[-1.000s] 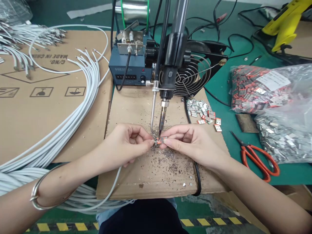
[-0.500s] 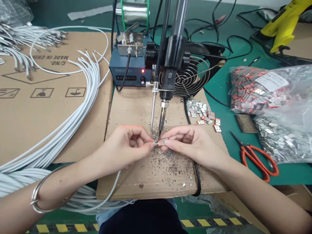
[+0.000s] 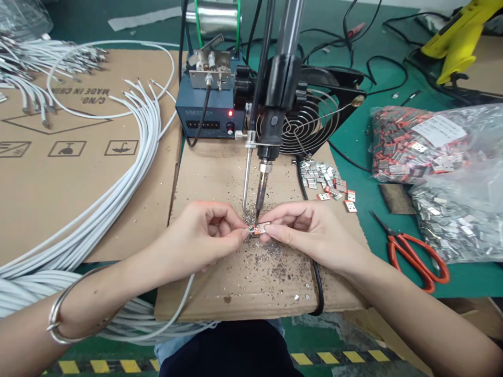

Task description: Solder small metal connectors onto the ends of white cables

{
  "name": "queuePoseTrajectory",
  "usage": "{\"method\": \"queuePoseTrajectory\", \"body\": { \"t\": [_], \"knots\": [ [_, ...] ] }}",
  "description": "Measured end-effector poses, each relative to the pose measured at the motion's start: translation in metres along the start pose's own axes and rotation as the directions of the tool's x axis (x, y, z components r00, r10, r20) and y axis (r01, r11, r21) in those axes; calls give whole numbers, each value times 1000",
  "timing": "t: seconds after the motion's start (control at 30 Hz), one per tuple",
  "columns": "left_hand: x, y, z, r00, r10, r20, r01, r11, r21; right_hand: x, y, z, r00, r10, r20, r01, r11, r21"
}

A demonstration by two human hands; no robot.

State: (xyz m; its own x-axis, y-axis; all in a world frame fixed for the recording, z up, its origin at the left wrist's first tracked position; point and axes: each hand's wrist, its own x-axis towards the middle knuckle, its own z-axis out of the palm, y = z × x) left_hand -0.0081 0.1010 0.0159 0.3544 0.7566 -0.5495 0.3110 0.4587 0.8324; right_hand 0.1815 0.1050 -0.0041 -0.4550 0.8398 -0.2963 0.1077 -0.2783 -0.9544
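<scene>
Between finger and thumb of my right hand (image 3: 310, 233) is a small USB plug (image 3: 263, 228) with a metal shell and orange-red contact end. My left hand (image 3: 210, 230) pinches the end of a white cable (image 3: 184, 303), which trails out below the hand; the fingers cover most of the wire end. Both hands meet under the soldering iron (image 3: 262, 191), whose tip comes down right at the plug's wire end. Whether tip and plug touch I cannot tell. Beside the iron, a thin bent solder feed tube (image 3: 247, 180) points at the same spot.
Loose USB plugs (image 3: 316, 174) lie right of the iron, before a fan (image 3: 296, 128). Red-handled cutters (image 3: 418, 256) and bagged connectors (image 3: 451, 220) sit further right. A blue soldering station (image 3: 204, 112) stands behind. White cables (image 3: 133, 173) cover the left. Solder crumbs litter the cardboard (image 3: 212, 173).
</scene>
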Motion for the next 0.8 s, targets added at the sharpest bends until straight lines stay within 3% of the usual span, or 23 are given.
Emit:
{"method": "queuePoseTrajectory", "body": {
  "t": [0.43, 0.57, 0.8],
  "knots": [
    [0, -2, 2, 997, -69, 14, 69, 997, 27, 0, -2, 2, 1000, 27, -10, -28, 991, -129],
    [-2, -7, 0, 994, -46, 102, 41, 998, 48, -5, -5, -3, 997, 42, 68, -32, 990, -139],
    [-20, -6, 5, 978, 41, 205, -88, 971, 224, -19, -4, -12, 968, -9, 251, -2, 999, 42]
  ]
}}
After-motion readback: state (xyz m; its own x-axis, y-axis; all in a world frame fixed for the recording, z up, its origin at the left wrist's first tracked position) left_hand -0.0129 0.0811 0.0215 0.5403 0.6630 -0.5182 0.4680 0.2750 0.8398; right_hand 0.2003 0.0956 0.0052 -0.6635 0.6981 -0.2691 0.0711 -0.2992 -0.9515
